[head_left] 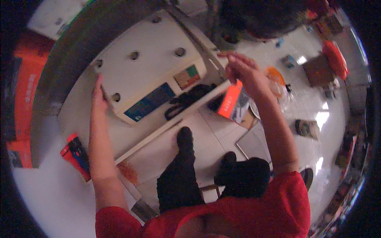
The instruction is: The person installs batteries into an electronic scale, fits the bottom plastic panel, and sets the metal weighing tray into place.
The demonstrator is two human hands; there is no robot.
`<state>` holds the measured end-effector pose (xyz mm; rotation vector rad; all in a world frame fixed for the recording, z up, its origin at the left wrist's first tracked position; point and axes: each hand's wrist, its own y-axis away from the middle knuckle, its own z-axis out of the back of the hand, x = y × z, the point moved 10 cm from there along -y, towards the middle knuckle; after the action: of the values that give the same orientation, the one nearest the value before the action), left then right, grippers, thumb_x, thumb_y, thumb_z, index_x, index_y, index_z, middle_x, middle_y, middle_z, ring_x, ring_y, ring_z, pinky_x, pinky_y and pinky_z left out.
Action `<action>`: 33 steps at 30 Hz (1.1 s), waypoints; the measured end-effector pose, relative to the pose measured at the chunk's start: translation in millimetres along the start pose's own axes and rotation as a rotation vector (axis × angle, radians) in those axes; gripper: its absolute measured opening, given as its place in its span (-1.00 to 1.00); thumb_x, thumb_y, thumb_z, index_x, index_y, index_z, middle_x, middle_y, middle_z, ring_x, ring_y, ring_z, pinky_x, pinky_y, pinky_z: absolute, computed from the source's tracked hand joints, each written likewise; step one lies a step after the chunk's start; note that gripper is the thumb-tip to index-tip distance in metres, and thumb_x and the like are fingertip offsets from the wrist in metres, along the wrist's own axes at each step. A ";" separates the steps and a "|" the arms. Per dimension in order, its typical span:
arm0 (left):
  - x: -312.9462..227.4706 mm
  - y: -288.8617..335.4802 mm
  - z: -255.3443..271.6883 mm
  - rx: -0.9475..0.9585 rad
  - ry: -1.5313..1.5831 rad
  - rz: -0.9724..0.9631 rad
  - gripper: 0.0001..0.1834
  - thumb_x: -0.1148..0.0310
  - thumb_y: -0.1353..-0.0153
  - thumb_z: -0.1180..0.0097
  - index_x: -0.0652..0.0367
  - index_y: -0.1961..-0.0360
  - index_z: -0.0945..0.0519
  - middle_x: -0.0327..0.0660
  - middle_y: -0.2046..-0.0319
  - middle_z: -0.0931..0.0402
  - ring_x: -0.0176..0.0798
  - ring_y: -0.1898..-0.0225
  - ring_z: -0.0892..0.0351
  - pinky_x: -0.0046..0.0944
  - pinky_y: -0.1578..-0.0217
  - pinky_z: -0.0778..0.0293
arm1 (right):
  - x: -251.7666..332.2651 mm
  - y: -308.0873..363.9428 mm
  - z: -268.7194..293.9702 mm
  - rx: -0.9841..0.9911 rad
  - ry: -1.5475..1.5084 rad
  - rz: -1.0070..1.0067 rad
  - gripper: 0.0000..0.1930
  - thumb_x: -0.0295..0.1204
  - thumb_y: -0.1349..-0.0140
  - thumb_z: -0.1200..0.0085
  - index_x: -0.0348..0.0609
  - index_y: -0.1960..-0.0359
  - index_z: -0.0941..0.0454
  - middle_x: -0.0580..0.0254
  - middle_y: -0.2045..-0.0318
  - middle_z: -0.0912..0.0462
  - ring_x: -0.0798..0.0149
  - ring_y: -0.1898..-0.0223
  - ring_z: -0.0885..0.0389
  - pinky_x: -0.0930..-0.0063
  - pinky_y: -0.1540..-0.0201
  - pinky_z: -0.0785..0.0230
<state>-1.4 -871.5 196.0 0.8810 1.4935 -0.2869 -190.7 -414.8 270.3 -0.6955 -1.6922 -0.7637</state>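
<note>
A white, box-shaped appliance (152, 75) lies on a light tabletop with several round feet facing up; its near side carries a dark blue panel and a green-and-red label. Stretched along the appliance's left edge, my left hand (99, 93) has its fingers straight and seems to touch the side. My right hand (244, 71) hovers past the right end of the appliance, index finger extended and the others partly bent, with nothing visible in it. Black cables or a dark bundle (190, 99) lie between the appliance and the table's near edge.
An orange-and-white box (234, 103) stands below my right hand. A red-and-black object (76, 156) lies at the left. Orange cartons (25, 103) stack at the far left. A brown carton (319, 70) and a bag (307, 129) sit on the tiled floor at right.
</note>
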 end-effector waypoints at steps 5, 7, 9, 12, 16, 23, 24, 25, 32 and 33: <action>-0.7 24.1 -3.2 -0.111 -0.206 -0.089 -0.30 -0.03 -0.24 0.04 0.22 -0.26 -0.20 -0.19 -0.27 -0.16 -0.17 -0.24 -0.17 -0.19 -0.20 -0.12 | -164.5 187.6 138.2 -0.441 -0.046 -0.405 -0.71 -0.23 -0.27 0.03 -0.18 0.14 -0.53 0.35 0.55 -0.50 0.46 0.62 -0.40 0.60 0.56 -0.23; -3.6 44.3 -1.3 -0.143 -0.414 -0.284 -0.33 0.03 -0.27 0.05 0.23 -0.27 -0.17 -0.14 -0.28 -0.13 -0.19 -0.26 -0.14 -0.18 -0.23 -0.06 | -255.8 291.4 171.4 -0.625 -0.099 -0.658 -0.74 -0.24 -0.25 0.01 -0.14 0.18 -0.54 0.30 0.53 -0.52 0.42 0.62 -0.44 0.56 0.58 -0.27; -32.9 106.6 -42.8 -0.150 -0.603 -0.475 -0.34 0.10 -0.27 0.03 0.24 -0.28 -0.16 -0.09 -0.27 -0.13 -0.19 -0.27 -0.13 -0.18 -0.25 -0.03 | -330.6 381.0 182.8 -0.706 -0.181 -0.827 -0.76 -0.24 -0.22 -0.03 -0.11 0.21 -0.55 0.25 0.52 -0.54 0.37 0.59 -0.49 0.54 0.56 -0.32; -53.7 206.9 -101.6 -0.090 -0.759 -0.662 -0.39 0.24 -0.27 0.03 0.26 -0.28 -0.15 -0.03 -0.25 -0.16 -0.14 -0.27 -0.15 -0.14 -0.25 -0.04 | -407.9 475.2 183.2 -0.816 -0.171 -1.046 -0.75 -0.25 -0.16 -0.09 -0.10 0.19 -0.55 0.24 0.51 -0.56 0.32 0.55 -0.54 0.49 0.54 -0.37; -38.8 272.6 -157.9 0.169 -0.704 -0.719 -0.43 0.29 -0.27 0.09 0.30 -0.26 -0.16 0.03 -0.23 -0.18 -0.05 -0.22 -0.23 -0.11 -0.14 -0.23 | -479.9 559.7 214.6 -0.988 0.037 -1.162 -0.74 -0.21 -0.15 -0.07 -0.12 0.25 -0.51 0.23 0.47 -0.56 0.31 0.47 -0.54 0.30 0.41 -0.41; 13.0 371.6 -251.4 0.526 -0.592 -0.602 -0.44 0.32 -0.22 0.04 0.44 -0.16 -0.20 0.19 -0.10 -0.29 -0.05 0.05 -0.47 -0.17 0.06 -0.41 | -465.0 574.2 281.3 -1.169 0.748 -1.257 -0.54 -0.09 -0.03 -0.12 -0.29 0.26 -0.58 -0.19 0.22 -0.59 -0.17 0.08 -0.52 0.11 0.07 -0.39; 16.3 383.5 -262.3 0.592 -0.604 -0.624 -0.44 0.33 -0.20 0.02 0.46 -0.15 -0.21 0.20 -0.08 -0.31 -0.06 0.08 -0.49 -0.18 0.08 -0.43 | -478.8 572.5 282.3 -1.118 0.698 -1.299 -0.54 -0.08 -0.04 -0.10 -0.26 0.22 -0.58 -0.16 0.21 -0.59 -0.16 0.08 -0.53 0.11 0.06 -0.39; 27.6 388.4 -266.0 0.598 -0.659 -0.546 -0.46 0.39 -0.17 0.00 0.45 -0.14 -0.22 0.20 -0.07 -0.32 -0.06 0.09 -0.50 -0.19 0.09 -0.44 | -490.7 570.0 285.8 -1.059 0.652 -1.337 -0.53 -0.06 -0.06 -0.08 -0.22 0.18 -0.57 -0.14 0.20 -0.59 -0.15 0.09 -0.53 0.11 0.06 -0.38; 80.8 369.1 -280.2 0.546 -0.699 -0.335 -0.58 0.65 -0.04 -0.07 0.38 0.00 -0.42 0.02 0.00 -0.44 -0.21 0.15 -0.55 -0.31 0.17 -0.49 | -558.4 567.5 308.5 -0.323 0.968 -1.314 -0.44 0.05 -0.10 0.01 -0.14 0.03 -0.50 0.01 0.11 -0.59 0.02 0.05 -0.54 0.20 0.02 -0.36; 86.0 364.4 -285.2 0.547 -0.708 -0.329 -0.58 0.62 -0.04 -0.09 0.33 0.00 -0.44 -0.02 0.03 -0.47 -0.24 0.17 -0.56 -0.32 0.18 -0.49 | -558.2 576.4 311.7 -0.324 0.956 -1.324 -0.46 0.02 -0.07 -0.03 -0.03 -0.02 -0.48 0.07 0.10 -0.59 0.02 0.05 -0.54 0.22 0.04 -0.38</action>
<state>40.1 -410.2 279.3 0.8213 0.8837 -1.1649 196.9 149.3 -251.9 0.6968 -0.9294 -1.9039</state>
